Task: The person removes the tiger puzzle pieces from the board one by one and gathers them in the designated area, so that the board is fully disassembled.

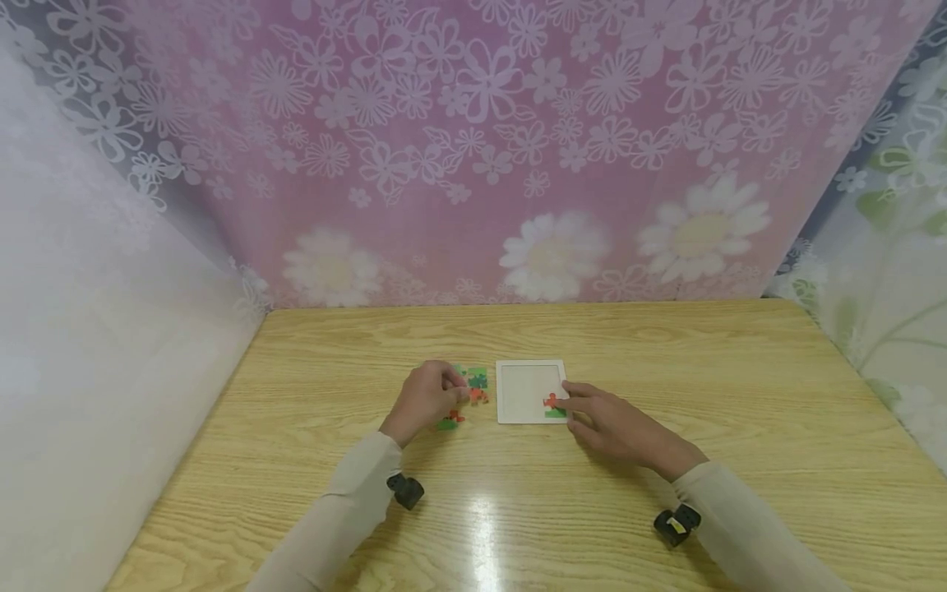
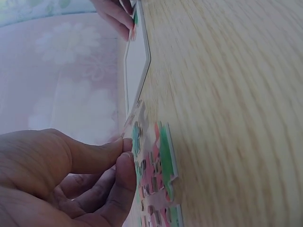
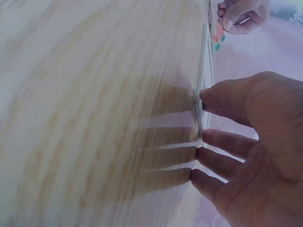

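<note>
A white square puzzle tray (image 1: 521, 395) lies flat on the table. In its lower right corner sits a red and green puzzle piece (image 1: 551, 403). My right hand (image 1: 610, 419) rests at the tray's right side, its fingers extended against the edge and one digit touching the corner piece. Left of the tray, my left hand (image 1: 429, 399) is over a loose group of puzzle pieces (image 1: 477, 378). In the left wrist view the thumb and index finger of my left hand (image 2: 90, 175) pinch what appears to be a puzzle piece, mostly hidden by the fingertips.
More red and green puzzle pieces (image 1: 447, 424) lie just below my left hand. The wooden table (image 1: 473, 477) extends around the tray. Behind it hangs a pink flowered curtain (image 1: 444, 205), with pale cloth at both sides.
</note>
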`<state>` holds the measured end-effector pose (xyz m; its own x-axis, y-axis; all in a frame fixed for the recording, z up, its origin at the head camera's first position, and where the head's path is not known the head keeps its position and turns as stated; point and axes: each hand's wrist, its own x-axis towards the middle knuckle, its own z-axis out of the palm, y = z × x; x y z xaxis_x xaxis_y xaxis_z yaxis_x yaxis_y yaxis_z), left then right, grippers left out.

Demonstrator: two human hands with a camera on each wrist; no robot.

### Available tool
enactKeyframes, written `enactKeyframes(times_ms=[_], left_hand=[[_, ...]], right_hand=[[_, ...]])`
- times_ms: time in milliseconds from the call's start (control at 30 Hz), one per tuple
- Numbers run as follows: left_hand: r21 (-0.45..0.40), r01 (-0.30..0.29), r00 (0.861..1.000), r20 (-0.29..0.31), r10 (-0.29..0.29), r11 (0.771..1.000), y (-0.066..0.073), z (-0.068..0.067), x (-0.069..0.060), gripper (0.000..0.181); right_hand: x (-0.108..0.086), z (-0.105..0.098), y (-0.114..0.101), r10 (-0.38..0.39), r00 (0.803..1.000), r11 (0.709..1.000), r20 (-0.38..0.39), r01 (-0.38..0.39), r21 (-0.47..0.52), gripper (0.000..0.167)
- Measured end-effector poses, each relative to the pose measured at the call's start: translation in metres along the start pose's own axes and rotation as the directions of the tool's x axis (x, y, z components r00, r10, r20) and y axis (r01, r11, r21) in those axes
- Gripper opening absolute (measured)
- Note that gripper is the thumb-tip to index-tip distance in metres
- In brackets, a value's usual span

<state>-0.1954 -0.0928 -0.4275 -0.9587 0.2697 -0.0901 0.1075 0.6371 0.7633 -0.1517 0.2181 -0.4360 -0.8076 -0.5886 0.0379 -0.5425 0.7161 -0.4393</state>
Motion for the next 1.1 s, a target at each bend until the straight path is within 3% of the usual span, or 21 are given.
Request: enactKeyframes(times_ms=[400, 1100], left_hand=[[0.042, 0.024, 1.0, 0.017, -0.024, 0.999, -0.0017, -0.0009, -0.0016, 0.009], [0.013, 0.019, 1.0, 0.024, -0.019, 1.0, -0.0043, -0.0004, -0.0011, 0.01]], right_hand=[[-0.0004, 0.0, -0.0008, 0.006, 1.0, 1.0, 0.0, -0.006, 0.003, 0.036], [-0.0022, 0.0007, -0.0013, -0.002, 1.0, 1.0, -0.011, 0.002, -0.002, 0.037]])
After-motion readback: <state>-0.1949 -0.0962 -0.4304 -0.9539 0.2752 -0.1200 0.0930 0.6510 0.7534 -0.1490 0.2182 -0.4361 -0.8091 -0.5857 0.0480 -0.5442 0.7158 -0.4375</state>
